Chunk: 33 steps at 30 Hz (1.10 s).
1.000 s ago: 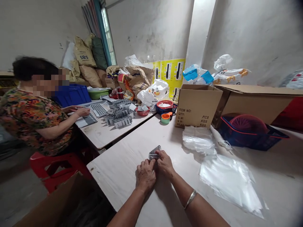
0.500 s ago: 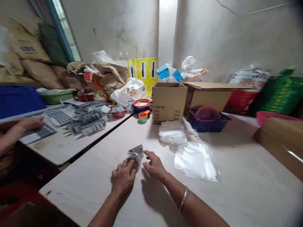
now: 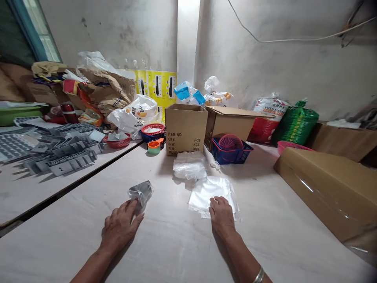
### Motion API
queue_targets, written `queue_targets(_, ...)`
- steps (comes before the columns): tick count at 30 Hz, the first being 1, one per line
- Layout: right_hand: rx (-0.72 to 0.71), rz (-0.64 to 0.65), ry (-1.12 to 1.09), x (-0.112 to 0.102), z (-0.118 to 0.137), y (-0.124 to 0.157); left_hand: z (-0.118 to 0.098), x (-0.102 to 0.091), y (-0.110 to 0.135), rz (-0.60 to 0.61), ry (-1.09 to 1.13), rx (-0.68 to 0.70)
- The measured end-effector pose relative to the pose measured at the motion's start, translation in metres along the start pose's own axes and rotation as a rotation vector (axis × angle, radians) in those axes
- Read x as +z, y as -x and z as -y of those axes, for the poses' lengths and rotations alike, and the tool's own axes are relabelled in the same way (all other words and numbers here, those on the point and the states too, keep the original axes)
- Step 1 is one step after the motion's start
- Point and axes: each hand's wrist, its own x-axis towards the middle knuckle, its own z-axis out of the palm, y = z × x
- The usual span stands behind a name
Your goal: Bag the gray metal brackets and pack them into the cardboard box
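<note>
A grey folded piece in a clear plastic bag [image 3: 141,193] lies on the table left of centre. My left hand [image 3: 121,225] rests just in front of it, fingertips touching the bag's near end, thumb held apart; it is open. On the right, my right hand [image 3: 221,216] is over the near edge of a flat stack of clear plastic bags [image 3: 210,192]. Its fingers are stretched out on the top bag, and nothing is gripped. Behind that stack sits a second, crumpled pile of clear bags [image 3: 189,166].
A cardboard box [image 3: 186,127] stands behind the bags, beside a blue basket [image 3: 241,154]. Orange and green tape rolls [image 3: 153,147] lie to its left. Many grey pieces [image 3: 70,151] cover the left table, across a gap. A large carton [image 3: 324,188] occupies the right.
My right hand has left the bagged grey piece and moved right onto the stack of bags. My left hand stays by the bagged piece. The view has turned right.
</note>
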Motion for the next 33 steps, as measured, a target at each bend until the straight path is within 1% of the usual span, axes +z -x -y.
queue_targets(2, 0.008, -0.008, 0.018, -0.001, -0.008, 0.004, -0.001, 0.003, 0.007, -0.088, -0.019, 0.005)
queue_targets(4, 0.022, -0.019, 0.021, -0.001, -0.012, 0.006, -0.007, 0.003, 0.014, -0.176, -0.016, 0.001)
queue_targets(6, 0.052, -0.041, 0.016, -0.001, -0.014, 0.006, -0.021, 0.001, 0.02, -0.229, 0.07, 0.042)
queue_targets(8, 0.086, -0.067, 0.007, 0.001, -0.016, 0.005, -0.045, -0.002, 0.023, -0.22, 0.254, 0.116)
queue_targets(10, 0.108, -0.091, -0.006, 0.002, -0.017, 0.004, -0.077, -0.004, 0.024, -0.151, 0.484, 0.126)
queue_targets(13, 0.109, -0.12, -0.031, 0.005, -0.018, 0.003, -0.129, -0.002, 0.022, 0.053, 0.856, 0.038)
queue_targets(14, 0.105, -0.13, -0.039, 0.005, -0.019, 0.003, -0.145, -0.001, 0.022, 0.132, 1.01, -0.001)
queue_targets(16, 0.096, -0.155, -0.052, 0.007, -0.02, 0.003, -0.17, 0.003, 0.02, 0.284, 1.296, -0.15)
queue_targets(18, 0.088, -0.18, -0.061, 0.007, -0.019, 0.002, -0.186, 0.006, 0.019, 0.368, 1.475, -0.279)
queue_targets(20, 0.048, -0.209, -0.067, 0.006, -0.016, 0.002, -0.192, 0.007, 0.019, 0.43, 1.59, -0.378)
queue_targets(22, -0.053, -0.229, -0.068, 0.004, -0.012, 0.003, -0.192, 0.007, 0.019, 0.47, 1.672, -0.452)
queue_targets(24, -0.18, -0.236, -0.072, 0.001, -0.006, 0.004, -0.188, 0.005, 0.019, 0.497, 1.724, -0.486)
queue_targets(27, -0.317, -0.232, -0.1, -0.001, 0.001, 0.006, -0.18, 0.004, 0.018, 0.545, 1.743, -0.472)
queue_targets(30, -0.429, -0.213, -0.13, -0.001, 0.004, 0.007, -0.177, 0.003, 0.016, 0.578, 1.742, -0.451)
queue_targets(33, -0.478, -0.189, -0.146, 0.002, 0.003, 0.007, -0.178, 0.005, 0.016, 0.563, 1.728, -0.437)
